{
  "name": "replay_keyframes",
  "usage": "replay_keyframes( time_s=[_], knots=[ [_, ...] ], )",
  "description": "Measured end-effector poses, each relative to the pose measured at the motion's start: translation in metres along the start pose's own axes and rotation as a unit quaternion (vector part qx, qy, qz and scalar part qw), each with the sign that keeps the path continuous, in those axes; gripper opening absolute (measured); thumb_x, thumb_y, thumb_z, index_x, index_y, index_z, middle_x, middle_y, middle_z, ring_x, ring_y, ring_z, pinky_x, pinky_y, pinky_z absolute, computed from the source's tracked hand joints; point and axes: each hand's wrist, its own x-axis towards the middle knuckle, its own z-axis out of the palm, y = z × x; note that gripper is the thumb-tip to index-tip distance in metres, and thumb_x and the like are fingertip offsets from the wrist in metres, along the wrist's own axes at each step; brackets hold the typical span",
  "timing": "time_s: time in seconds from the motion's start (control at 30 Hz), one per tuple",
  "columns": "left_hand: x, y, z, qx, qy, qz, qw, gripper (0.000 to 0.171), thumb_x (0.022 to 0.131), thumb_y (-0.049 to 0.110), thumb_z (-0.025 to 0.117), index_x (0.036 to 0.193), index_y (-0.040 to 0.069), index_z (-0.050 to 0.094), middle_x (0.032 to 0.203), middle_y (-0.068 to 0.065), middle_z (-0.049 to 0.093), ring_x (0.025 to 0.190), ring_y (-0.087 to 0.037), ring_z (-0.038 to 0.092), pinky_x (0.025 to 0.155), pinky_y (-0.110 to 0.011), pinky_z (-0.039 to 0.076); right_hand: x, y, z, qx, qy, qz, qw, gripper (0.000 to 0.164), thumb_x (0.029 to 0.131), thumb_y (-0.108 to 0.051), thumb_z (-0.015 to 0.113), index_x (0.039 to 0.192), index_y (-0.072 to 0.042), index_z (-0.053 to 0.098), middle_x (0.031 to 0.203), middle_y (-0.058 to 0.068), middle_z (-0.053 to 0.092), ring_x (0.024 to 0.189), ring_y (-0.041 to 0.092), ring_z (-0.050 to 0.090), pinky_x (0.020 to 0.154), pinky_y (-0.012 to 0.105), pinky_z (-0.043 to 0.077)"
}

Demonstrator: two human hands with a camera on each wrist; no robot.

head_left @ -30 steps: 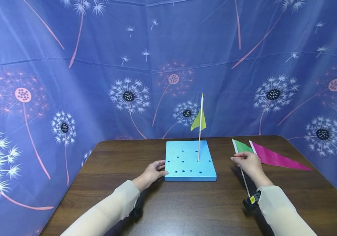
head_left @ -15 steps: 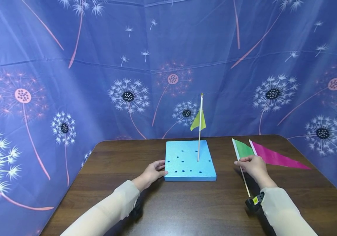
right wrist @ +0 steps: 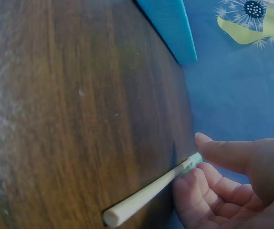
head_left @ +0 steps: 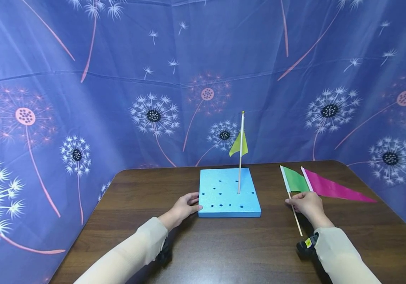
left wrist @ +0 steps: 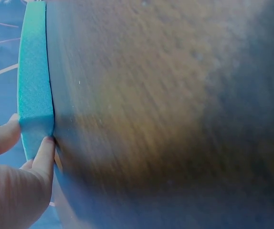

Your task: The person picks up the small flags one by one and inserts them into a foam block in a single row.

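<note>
A blue foam board (head_left: 224, 199) with several small holes lies on the table. My left hand (head_left: 183, 208) grips its left edge, thumb at the top face and a finger at the lower edge, as the left wrist view shows. In that board a small yellow flag (head_left: 239, 146) stands upright on its stick. To the right, a green flag (head_left: 295, 181) lies with its pale wooden stick (right wrist: 151, 195) along the table. My right hand (head_left: 307, 205) pinches this stick just below the green cloth, its fingers curled at either side. Beside it lies a magenta pennant (head_left: 337, 186), its stick partly behind the hand.
The dark wooden table (head_left: 146, 185) ends at a blue curtain (head_left: 203, 47) printed with dandelions. A black wrist camera (head_left: 305, 247) sits under the right sleeve, close to the lower end of the green flag's stick.
My right hand has slid down the green flag's stick, away from the cloth and slightly to the right, uncovering more green. The flags, the board and my left hand have stayed in place.
</note>
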Motion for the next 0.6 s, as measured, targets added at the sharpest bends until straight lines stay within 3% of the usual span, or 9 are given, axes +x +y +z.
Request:
replay_keyframes(
  time_s=[0.33,0.6],
  knots=[
    [0.0025,-0.0033,0.0008,0.004,-0.003,-0.008,1.0000,0.055,0.090,0.007,0.068,0.139,-0.002,0.046,0.137,-0.021,0.055,0.131,-0.033,0.049,0.101,-0.039,0.049,-0.0001,0.0026,-0.0018,-0.031,-0.009,0.023,0.999,0.028,0.078,-0.023,0.078,0.082,0.004,0.072,0.059,0.001,0.064,0.068,0.020,0.059,0.061,0.032,0.038],
    [0.0038,-0.0016,0.0000,0.003,-0.002,-0.009,1.0000,0.055,0.090,0.006,0.068,0.140,-0.002,0.045,0.137,-0.021,0.055,0.131,-0.033,0.049,0.100,-0.039,0.050,0.0025,0.0020,0.0007,-0.048,-0.006,0.010,0.999,0.027,0.077,-0.022,0.079,0.080,0.003,0.071,0.057,0.001,0.063,0.065,0.019,0.058,0.059,0.030,0.039]
  ],
)
